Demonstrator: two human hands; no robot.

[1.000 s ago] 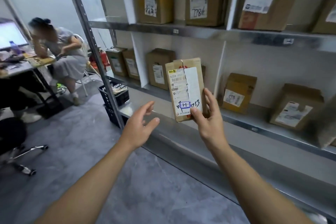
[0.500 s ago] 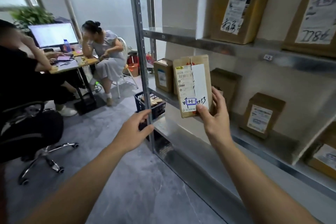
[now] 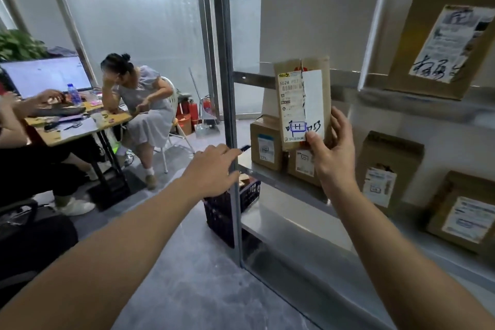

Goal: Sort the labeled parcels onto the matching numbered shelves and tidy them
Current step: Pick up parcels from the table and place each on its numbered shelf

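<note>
At the far left of the frame a tabletop (image 3: 77, 130) carries a lit monitor (image 3: 45, 75) and a small water bottle (image 3: 73, 94); a seated person in a pale dress (image 3: 144, 107) leans an elbow on it, head propped on one hand. Lower down, toward the middle, the left hand (image 3: 211, 171) reaches forward with its fingers loosely spread, its grip apart and holding nothing, fingertips at the grey metal upright (image 3: 227, 104) of the shelving. Behind that upright a dark plastic crate (image 3: 230, 203) sits on the floor. Right of the post, the right hand (image 3: 334, 153) has its grip clamped on the lower right corner of a flat brown parcel (image 3: 302, 99), thumb on the front and fingers behind. The parcel is held upright in the air in front of the shelves, label facing the camera, with handwritten digits and a boxed "H" near the bottom. Behind it two small boxes (image 3: 266, 146) stand on the middle shelf (image 3: 284, 182). Further right more labeled boxes (image 3: 385, 174) lean there, and at upper right a large box (image 3: 442, 37) rests on the shelf above.
</note>
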